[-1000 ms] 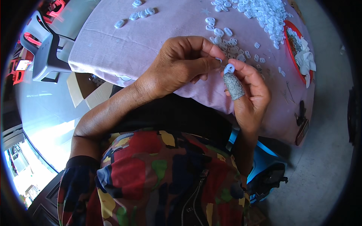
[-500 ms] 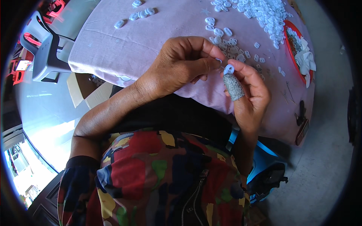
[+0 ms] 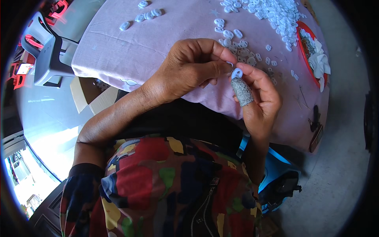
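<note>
My right hand (image 3: 258,93) pinches a small white oval plastic piece with holes (image 3: 237,73) between the thumb and forefinger. A grey speckled sleeve (image 3: 242,91) wraps that thumb. Close against it, my left hand (image 3: 193,67) is closed in a pinch, thumb against forefinger. A tiny whitish bit (image 3: 229,64) shows at its fingertips, mostly hidden, and I cannot make out what it is. Just beyond the hands, loose white oval pieces (image 3: 228,34) lie scattered on the pink tablecloth (image 3: 126,51).
A large heap of white pieces (image 3: 276,17) covers the far right of the table. Beside it stands a red basin (image 3: 306,51) holding grey bits and a crumpled white cloth (image 3: 319,63). An open cardboard box (image 3: 85,93) and a grey chair (image 3: 49,55) are at left.
My right hand and the white piece have shifted slightly left, closer to my left fingertips. My left hand stays nearly still.
</note>
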Motion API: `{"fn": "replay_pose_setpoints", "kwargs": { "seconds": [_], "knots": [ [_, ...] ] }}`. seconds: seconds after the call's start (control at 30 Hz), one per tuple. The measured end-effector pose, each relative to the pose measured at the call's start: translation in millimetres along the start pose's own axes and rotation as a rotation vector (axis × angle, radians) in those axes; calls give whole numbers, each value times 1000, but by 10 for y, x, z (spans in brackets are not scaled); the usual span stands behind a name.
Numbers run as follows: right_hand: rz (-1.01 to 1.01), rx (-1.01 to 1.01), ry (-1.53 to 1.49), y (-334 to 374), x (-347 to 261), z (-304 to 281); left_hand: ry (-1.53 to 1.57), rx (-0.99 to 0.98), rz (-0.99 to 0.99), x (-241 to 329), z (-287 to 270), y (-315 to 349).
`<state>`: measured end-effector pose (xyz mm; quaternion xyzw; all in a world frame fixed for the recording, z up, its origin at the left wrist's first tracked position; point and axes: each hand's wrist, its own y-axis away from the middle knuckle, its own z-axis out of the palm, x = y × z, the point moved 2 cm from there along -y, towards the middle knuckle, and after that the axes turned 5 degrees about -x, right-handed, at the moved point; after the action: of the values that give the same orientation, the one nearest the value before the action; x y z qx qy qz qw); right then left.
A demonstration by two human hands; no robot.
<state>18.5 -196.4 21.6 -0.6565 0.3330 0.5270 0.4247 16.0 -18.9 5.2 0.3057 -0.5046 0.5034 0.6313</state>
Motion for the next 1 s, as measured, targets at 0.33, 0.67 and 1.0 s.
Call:
{"fn": "replay_pose_setpoints", "kwargs": {
  "seconds": [0.33,0.67,1.0],
  "knots": [
    [-34,10,3,2,3,2,4,-14,-7,2,10,-7],
    [-29,11,12,0,8,2,-3,-14,-20,14,16,0],
    [-85,6,48,5,42,-3,-37,0,-5,-12,19,6]
  ]
}}
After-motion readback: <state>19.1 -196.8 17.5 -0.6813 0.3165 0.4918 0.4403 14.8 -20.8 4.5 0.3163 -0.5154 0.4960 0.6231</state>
